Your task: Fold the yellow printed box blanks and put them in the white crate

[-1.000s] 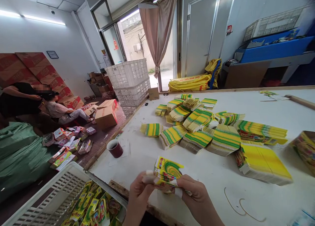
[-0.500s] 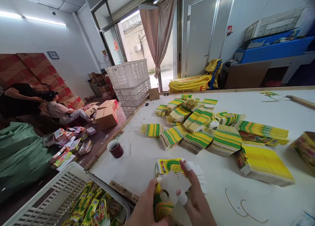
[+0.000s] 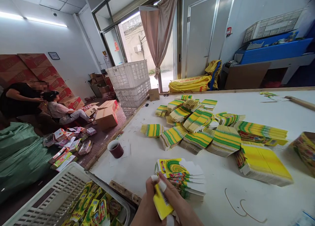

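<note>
Both hands are together at the near edge of the table (image 3: 140, 167), clamped on a small yellow carton (image 3: 162, 208): the left hand (image 3: 147, 208) holds it from the left, and the right hand (image 3: 183, 211) from the right, with white coverings on some fingertips. The carton is tilted, and the fingers hide part of it. Just beyond the hands lies a fanned stack (image 3: 173, 165) of flat printed cartons, white flaps pointing right. Farther back, striped green and yellow bundles (image 3: 198, 119) spread over the middle of the table, some leaning on others, with a plain yellow block (image 3: 267, 162) at their right end. A dark red mug (image 3: 116, 150) stands upright on white paper (image 3: 126, 149) to the left, and thin cords (image 3: 242, 211) lie curled on the right. At the lower left, beside the table, a white crate (image 3: 52, 195) holds many yellow cartons (image 3: 94, 208). Beyond it, bright packs (image 3: 65, 150) are heaped on the floor, near a seated person (image 3: 57, 109) and another person (image 3: 18, 99) behind.
</note>
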Action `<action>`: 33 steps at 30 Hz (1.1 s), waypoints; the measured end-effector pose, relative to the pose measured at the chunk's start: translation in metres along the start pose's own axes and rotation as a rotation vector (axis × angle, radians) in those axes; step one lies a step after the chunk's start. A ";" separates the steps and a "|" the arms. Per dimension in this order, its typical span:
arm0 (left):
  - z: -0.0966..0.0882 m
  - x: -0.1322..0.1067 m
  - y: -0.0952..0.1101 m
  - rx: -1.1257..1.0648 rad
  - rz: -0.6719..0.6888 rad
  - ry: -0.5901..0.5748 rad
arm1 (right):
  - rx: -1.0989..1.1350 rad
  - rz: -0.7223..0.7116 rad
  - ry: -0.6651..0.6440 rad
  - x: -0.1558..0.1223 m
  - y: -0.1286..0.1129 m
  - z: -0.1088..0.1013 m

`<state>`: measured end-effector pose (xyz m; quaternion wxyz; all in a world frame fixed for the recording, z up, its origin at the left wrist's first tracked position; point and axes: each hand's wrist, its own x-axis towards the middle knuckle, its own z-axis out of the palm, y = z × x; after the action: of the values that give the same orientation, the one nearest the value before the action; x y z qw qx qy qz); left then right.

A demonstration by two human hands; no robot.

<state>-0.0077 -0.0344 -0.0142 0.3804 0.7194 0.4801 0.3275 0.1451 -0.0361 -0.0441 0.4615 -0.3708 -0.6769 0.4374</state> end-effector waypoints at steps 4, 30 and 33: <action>-0.011 0.006 0.010 0.014 -0.055 -0.021 | -0.135 -0.122 -0.118 0.007 -0.012 -0.009; -0.142 -0.060 -0.067 0.795 -0.259 0.331 | -0.749 -0.027 0.147 0.011 0.039 -0.087; -0.119 -0.050 -0.050 0.601 -0.213 0.201 | -0.773 -0.037 0.101 0.009 0.040 -0.075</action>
<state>-0.1456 -0.0409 -0.0037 0.1338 0.7094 0.6628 0.1989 0.2180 0.0041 -0.0641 0.3285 -0.5261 -0.7747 0.1227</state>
